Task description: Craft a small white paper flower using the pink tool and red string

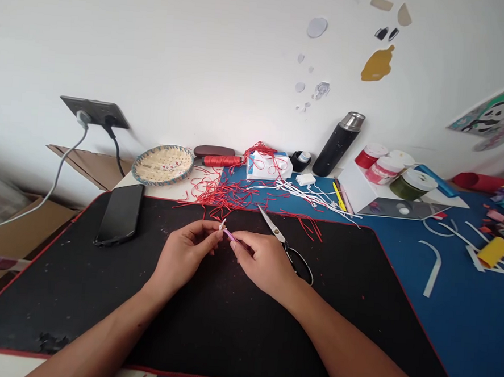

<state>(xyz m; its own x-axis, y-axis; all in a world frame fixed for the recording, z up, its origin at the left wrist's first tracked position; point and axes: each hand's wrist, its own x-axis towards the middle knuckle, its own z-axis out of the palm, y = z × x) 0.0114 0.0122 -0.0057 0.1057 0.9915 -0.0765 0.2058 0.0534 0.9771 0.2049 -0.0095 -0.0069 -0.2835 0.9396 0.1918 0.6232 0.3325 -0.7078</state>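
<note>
Over the middle of the black mat (234,335), my left hand (188,250) pinches a small piece of white cord (222,224), its end sticking up past the fingertips. My right hand (264,260) grips a thin purple stick (229,234) between thumb and fingers. The stick's tip meets the white cord at the left fingertips; how they join is too small to tell. Scissors (277,234) with black handles lie just beyond my right hand, partly covered by it. Cut red threads (230,195) are heaped past both hands.
A phone (120,213) lies at the mat's left. Along the back are a woven basket (163,166), a red thread spool (222,161), a tissue pack (269,167), white cords (311,196) and a leaning black flask (339,145). Paint jars (412,185) stand on a white box (369,190) at right.
</note>
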